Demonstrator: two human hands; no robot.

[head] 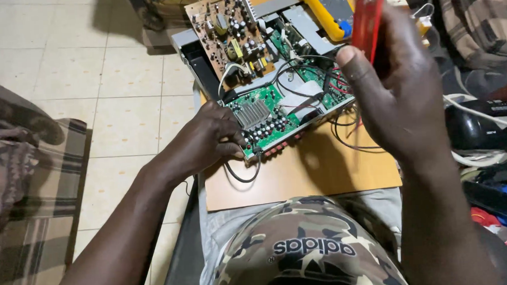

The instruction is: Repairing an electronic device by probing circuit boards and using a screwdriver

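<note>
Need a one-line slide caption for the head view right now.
Left hand steadies a green circuit board on a wooden board while the right hand lifts a red tool above it.

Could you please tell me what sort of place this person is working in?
Probably a home used for electronics repair: an opened device with green circuit boards on a wooden board, a yellow multimeter, a tiled floor and checked upholstery.

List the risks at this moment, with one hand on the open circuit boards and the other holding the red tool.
The left hand grips the green circuit board by its edge; fingers could brush exposed parts near the heat sink. The right hand holds a blurred red tool above loose black wires, which might snag. The board overhangs the wooden board on the lap, so the stack may tip.
</note>
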